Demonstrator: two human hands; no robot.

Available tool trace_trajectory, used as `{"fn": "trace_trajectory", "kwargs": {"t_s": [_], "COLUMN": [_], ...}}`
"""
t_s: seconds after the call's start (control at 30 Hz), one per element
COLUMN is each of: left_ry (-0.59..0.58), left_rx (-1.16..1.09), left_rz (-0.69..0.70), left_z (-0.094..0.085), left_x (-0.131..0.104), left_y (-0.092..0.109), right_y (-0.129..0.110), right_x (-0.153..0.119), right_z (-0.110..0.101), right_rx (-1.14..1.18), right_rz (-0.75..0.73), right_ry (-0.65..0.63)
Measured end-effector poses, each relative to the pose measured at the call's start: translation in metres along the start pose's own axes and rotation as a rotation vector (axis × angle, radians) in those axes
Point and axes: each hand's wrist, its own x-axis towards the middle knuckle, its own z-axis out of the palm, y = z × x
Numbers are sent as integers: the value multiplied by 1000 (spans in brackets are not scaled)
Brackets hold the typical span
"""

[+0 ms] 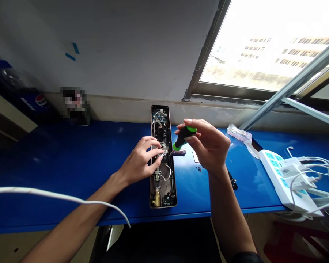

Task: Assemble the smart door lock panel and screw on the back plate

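Note:
A long, narrow black housing (174, 190) lies open on the blue table, its far end toward the wall. Inside are a blue circuit board (161, 117), white wires (167, 173) and a brass cylinder (157, 199) at the near end. My left hand (141, 159) reaches in from the left, its fingers and thumb curled on the looped white wires at the housing's middle. In my right hand (211, 144) is a black and green screwdriver (183, 138), tilted with its shaft pointing down-left at the housing's right side. Whether the tip touches a screw cannot be made out.
Several small dark screws (199, 169) lie right of the housing. A white power strip (276, 182) with plugged-in chargers and cables stands at the right, near a plastic bag (239, 134). A white cable (57, 195) crosses over my left forearm. A Pepsi bottle (30, 98) is at the far left.

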Motion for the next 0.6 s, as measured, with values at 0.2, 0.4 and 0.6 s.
{"fn": "trace_trajectory", "kwargs": {"t_s": [0.2,0.4,0.6], "left_ry": [1,1,-4], "left_rx": [1,20,3], "left_rz": [3,10,14], "left_z": [0,0,1], "left_x": [0,-1,2], "left_y": [0,-1,4], "right_y": [3,-1,6], "right_x": [1,-4,-4], "right_z": [-1,2,0], "right_rx": [-87,-53,-208], "right_rz": [-69,0,-75], "right_ry": [7,-85,83]}}
